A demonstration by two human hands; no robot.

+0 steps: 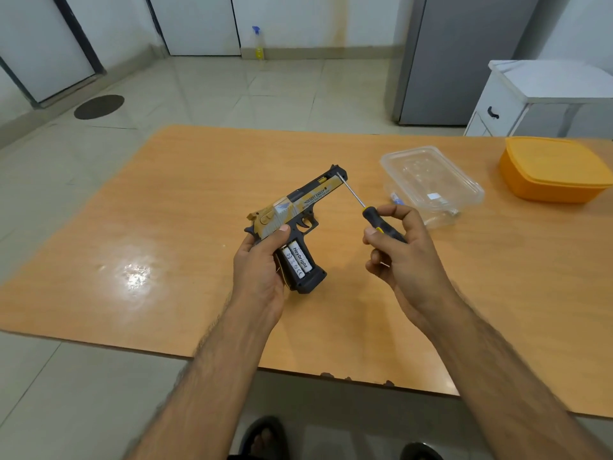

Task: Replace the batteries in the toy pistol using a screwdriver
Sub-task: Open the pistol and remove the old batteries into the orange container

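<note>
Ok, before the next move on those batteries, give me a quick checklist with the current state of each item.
1. Toy pistol held firmly: ok, the left hand wraps its grip from behind, above the table.
2. Battery bay open: ok, no cover over it; two white batteries show side by side.
3. Whether these cells are old or new: cannot tell.
4. Screwdriver under control: ok, the right hand pinches its handle, tip up by the muzzle, clear of the bay.
5. Cover and screw located: cannot tell, neither is clearly visible.
6. Spare parts nearby: cannot tell; the clear container holds small items, too blurred to name.
</note>
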